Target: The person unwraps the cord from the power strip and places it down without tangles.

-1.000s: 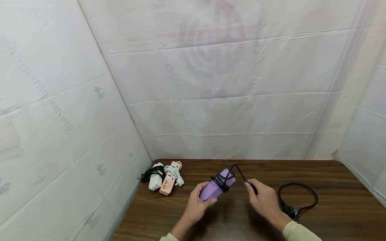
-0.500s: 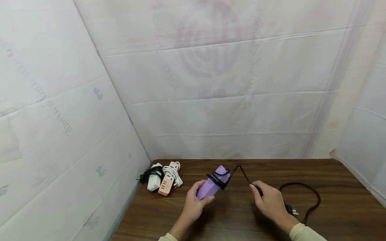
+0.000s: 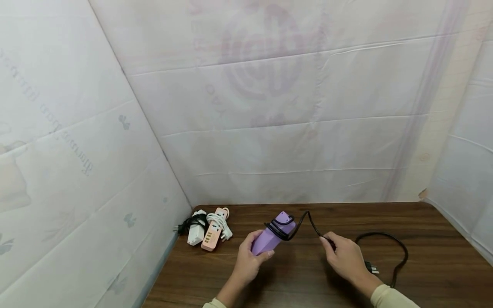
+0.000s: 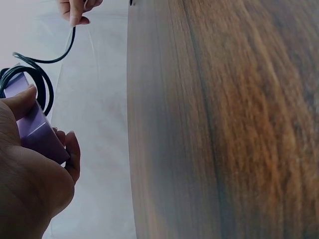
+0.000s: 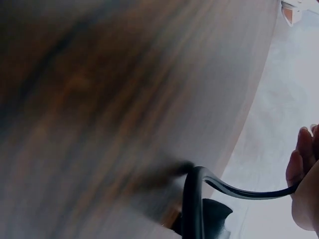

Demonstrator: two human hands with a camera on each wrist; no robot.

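right wrist alone shows plug (image 5: pixel 207 219) close.

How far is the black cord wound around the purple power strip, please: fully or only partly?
Partly wound. Several black cord loops circle the purple power strip held by the left hand; the rest runs through the right hand to the plug on the table.

My head view looking forward and down over the worktop (image 3: pixel 292 282), both wrist views close and rotated, skimming that same worktop, sharing the black cord (image 4: pixel 47 92)
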